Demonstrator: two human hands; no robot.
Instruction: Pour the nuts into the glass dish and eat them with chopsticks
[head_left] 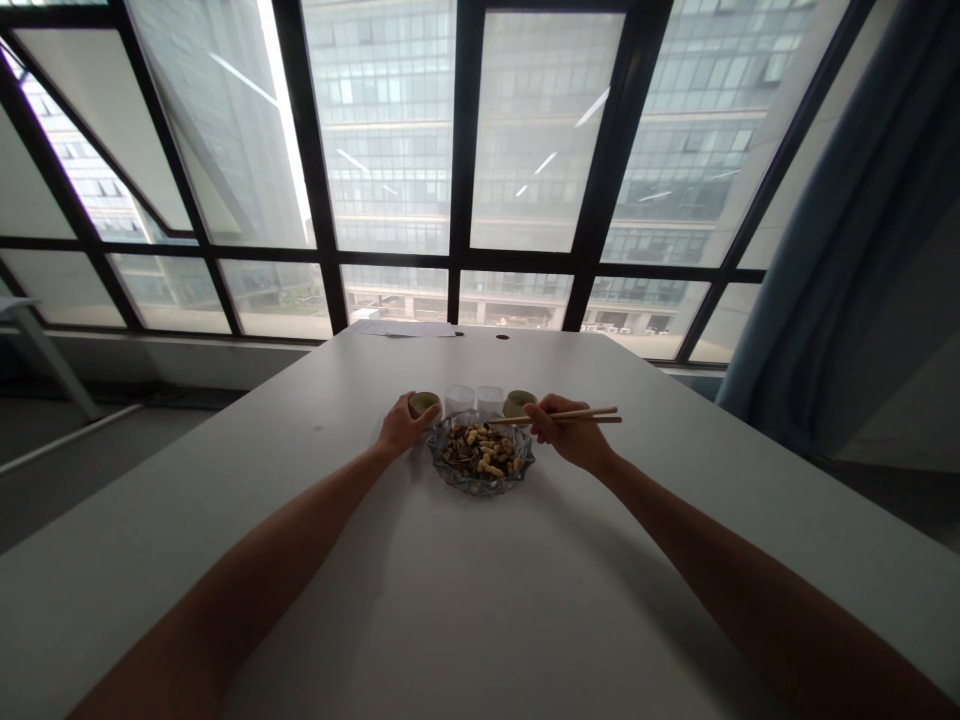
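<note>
My left hand [406,425] is wrapped round a small olive-green cup [425,401] on the table, thumb at its near side. My right hand [561,428] grips a pair of wooden chopsticks [585,414], their tips pointing left over the back of a scalloped clear glass bowl [482,488]. Peanuts in the shell [491,465] and dark, seed-like pieces [454,447] fill the bowl. Nothing can be made out between the chopstick tips. Behind the bowl stand two clear cups, a left one [459,398] and a right one [490,400]. Another green cup [519,402] is beside my right hand.
The white table [450,600] stretches toward large dark-framed windows. White papers [405,328] lie at its far end, near two round dark holes. A blue curtain [810,270] hangs at right, and part of another table [49,350] shows at far left.
</note>
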